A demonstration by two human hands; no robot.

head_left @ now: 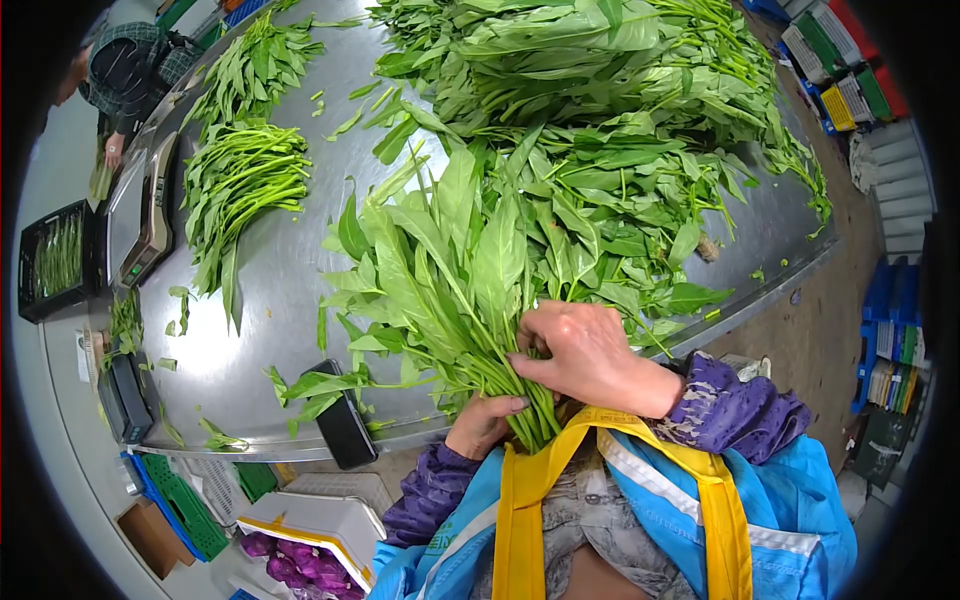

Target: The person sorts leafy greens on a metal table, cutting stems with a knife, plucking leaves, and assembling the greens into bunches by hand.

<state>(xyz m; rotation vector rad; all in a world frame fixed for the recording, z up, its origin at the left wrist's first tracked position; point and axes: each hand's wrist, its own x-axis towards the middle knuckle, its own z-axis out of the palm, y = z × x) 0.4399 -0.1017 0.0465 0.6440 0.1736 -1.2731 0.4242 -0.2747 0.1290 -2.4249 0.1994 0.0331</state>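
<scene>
Left hand [482, 424]: fingers hidden behind the stems; thumb points right against them, grip closed round the lower part of the bundle.
Right hand [580, 350]: fingertips partly lost among stems; back of the hand up, wrist coming from the right, fingers curled, grip closed on the bundle just above the left hand.
Leafy bundle [455, 290]: cut ends partly masked by the yellow strap [590, 420]; held near the desk's near edge, smooth green stems, long pointed leaves fanning away.
Phone [345, 428]: upper end partly under leaves, at the near edge, left of the bundle; flat, dark, glossy.
Desk [270, 350]: shiny metal, far end cut off, leaf scraps scattered about.
Sorted pile [255, 175]: left side, stems lined up pointing right.
Big heap [600, 70]: far right, top cut off, layered leaves.
Co-worker [130, 65]: far left, bent over, mostly cut off and dim.
</scene>
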